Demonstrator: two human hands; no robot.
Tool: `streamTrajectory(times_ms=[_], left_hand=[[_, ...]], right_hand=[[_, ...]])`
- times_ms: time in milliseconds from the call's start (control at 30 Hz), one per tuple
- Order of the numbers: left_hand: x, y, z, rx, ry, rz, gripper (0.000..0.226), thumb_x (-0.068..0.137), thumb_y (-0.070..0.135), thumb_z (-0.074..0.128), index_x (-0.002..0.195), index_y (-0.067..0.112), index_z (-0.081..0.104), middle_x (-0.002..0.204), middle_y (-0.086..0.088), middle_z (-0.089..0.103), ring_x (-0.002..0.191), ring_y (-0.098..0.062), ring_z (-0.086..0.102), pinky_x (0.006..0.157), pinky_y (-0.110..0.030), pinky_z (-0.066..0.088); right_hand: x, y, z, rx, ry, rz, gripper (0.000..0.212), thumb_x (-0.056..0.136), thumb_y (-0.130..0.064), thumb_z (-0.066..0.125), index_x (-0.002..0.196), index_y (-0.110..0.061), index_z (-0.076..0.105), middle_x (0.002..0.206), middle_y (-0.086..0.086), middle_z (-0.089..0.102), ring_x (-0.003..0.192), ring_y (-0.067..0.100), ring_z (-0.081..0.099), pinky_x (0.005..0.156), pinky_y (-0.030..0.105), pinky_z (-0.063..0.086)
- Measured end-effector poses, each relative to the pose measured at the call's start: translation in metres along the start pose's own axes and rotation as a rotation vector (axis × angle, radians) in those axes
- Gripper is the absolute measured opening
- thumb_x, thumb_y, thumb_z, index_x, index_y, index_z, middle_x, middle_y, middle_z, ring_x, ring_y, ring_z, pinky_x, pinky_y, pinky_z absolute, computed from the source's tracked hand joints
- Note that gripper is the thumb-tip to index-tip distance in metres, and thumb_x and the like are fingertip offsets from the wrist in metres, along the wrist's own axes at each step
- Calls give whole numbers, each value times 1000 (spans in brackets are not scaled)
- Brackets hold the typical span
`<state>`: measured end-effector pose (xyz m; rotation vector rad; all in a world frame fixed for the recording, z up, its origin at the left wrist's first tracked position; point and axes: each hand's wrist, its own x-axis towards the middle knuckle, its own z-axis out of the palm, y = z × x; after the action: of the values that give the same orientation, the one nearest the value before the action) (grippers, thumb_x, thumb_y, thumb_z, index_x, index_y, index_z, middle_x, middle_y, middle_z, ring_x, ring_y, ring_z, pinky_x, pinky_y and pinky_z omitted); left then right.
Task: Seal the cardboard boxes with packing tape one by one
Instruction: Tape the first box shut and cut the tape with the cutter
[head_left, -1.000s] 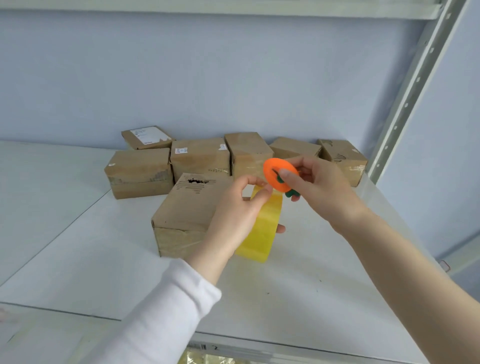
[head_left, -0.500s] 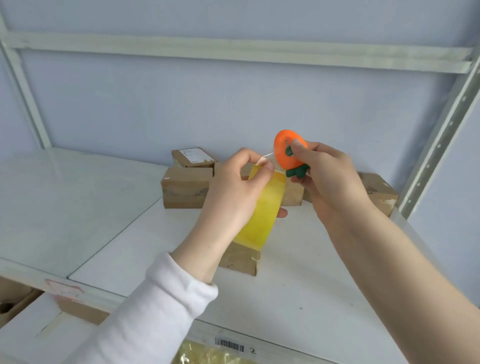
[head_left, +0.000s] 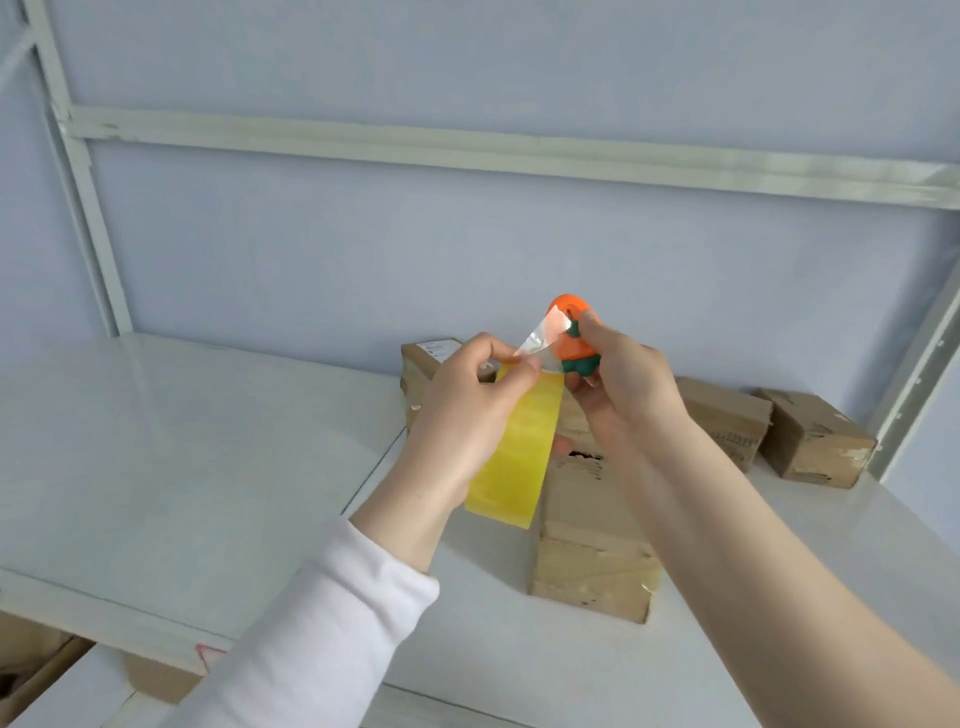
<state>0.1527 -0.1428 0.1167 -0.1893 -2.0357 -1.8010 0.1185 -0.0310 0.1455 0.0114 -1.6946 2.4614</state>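
My left hand (head_left: 462, 415) grips a yellow roll of packing tape (head_left: 519, 457), held up above the shelf. A short clear flap of tape (head_left: 540, 338) is peeled up from the roll's top. My right hand (head_left: 618, 384) holds a small orange and green cutter (head_left: 571, 338), whose orange end touches that flap. Below both hands a cardboard box (head_left: 587, 530) stands on the white shelf (head_left: 208, 467); my arms hide part of its top.
More cardboard boxes line the back wall: one with a white label (head_left: 431, 353) behind my left hand, two at the right (head_left: 727, 421) (head_left: 815, 441). A metal upright (head_left: 914, 374) bounds the shelf's right side. A crossbar (head_left: 467, 150) runs overhead.
Both hands have risen with the roll and cutter. A clear flap of tape has lifted off the roll toward the cutter. The camera has tilted up, so the boxes sit lower in view.
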Motion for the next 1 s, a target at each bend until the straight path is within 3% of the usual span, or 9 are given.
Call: streamTrajectory(times_ms=[133,233,333,433,500,633,800,900,1000], left_hand=[[13,-16,-26,-88,-79,-41,12,87,27,64,76,23,59,76,12,61,63,-9,61,62,-20,42],[18,-29,-41,-339,-173,-193,12,88,21,63,79,17,55,84,-12,66,53,-30,68,57,-34,52],[29,-43,-46,-394,-186,-239,10,90,18,60,86,15,52,64,-9,70,51,-32,68,47,-35,54],[37,-51,-40,-401,-210,-255,10,91,19,58,90,14,50,67,-9,71,54,-34,68,51,-37,55],[39,-56,-36,-412,-227,-277,10,91,19,58,90,14,50,67,-10,71,55,-33,69,51,-38,56],[43,-61,-28,-443,-244,-292,9,91,17,58,90,13,51,68,-12,72,58,-32,70,53,-39,57],[48,-63,-20,-388,-247,-258,8,91,18,58,91,15,50,67,-8,72,59,-24,71,51,-34,56],[49,-63,-16,-402,-247,-261,9,91,18,58,91,15,49,72,-15,72,64,-26,72,63,-42,57],[48,-61,-12,-385,-253,-255,9,91,19,58,90,17,50,71,-12,73,64,-23,72,61,-40,57]], right_hand=[[14,17,18,-51,139,-56,21,92,-24,56,72,-17,60,59,-5,54,49,7,48,55,20,40],[28,17,1,-51,271,-119,23,96,-26,50,77,-16,57,71,-1,52,61,10,50,59,20,43],[29,26,-28,12,154,-65,22,100,-18,41,93,-8,59,89,3,63,68,11,61,52,17,46],[20,41,-52,-61,40,1,22,101,-14,37,98,-10,58,94,2,67,68,9,65,47,17,45],[13,47,-66,-125,18,27,19,100,-13,39,105,-10,57,98,2,66,71,10,62,52,18,43],[4,48,-91,-345,129,-48,16,99,-23,43,105,-17,57,90,-7,68,69,5,58,60,20,38],[-1,48,-125,-591,198,-48,15,96,-35,48,100,-23,57,78,-13,71,57,-2,60,58,19,39],[4,65,-153,-754,329,-28,17,93,-32,54,102,-19,59,81,-5,67,62,8,63,51,19,39],[8,91,-181,-1106,337,83,26,90,-35,58,105,-14,62,83,2,61,71,22,58,61,29,44]])
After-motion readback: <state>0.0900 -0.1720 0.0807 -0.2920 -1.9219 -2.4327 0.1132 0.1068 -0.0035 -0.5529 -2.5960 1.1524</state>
